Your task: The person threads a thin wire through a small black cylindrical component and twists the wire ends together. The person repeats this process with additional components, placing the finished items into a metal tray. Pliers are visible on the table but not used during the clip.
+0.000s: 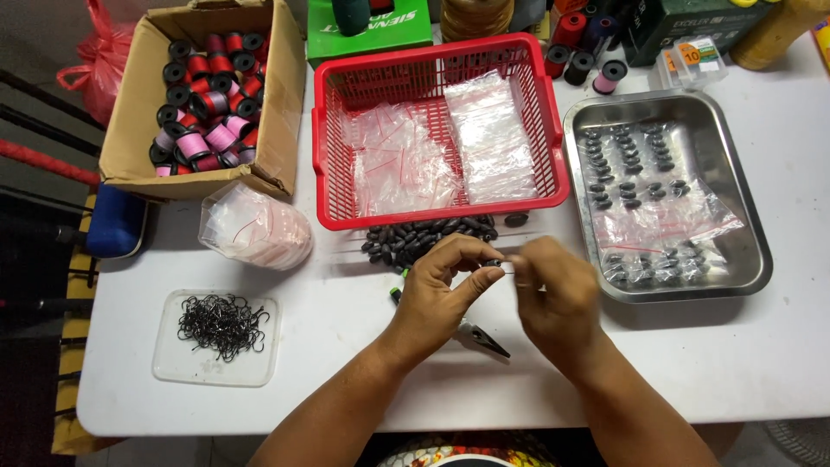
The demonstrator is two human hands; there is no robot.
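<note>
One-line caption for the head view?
Both hands, left hand and right hand, pinch a small dark bead before a red basket.

Around the red basket (553, 130) of clear bags are seen: a cardboard box (130, 130) of thread spools to its left, bagged pink packets (257, 227) below-left, a lid of black hooks (220, 327) further below-left, and a steel tray (743, 173) of bagged sinkers to its right.

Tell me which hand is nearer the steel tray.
Right. The right hand lies just beside the steel tray's near-left corner; the left hand sits farther off, below the pile of dark beads.
</note>
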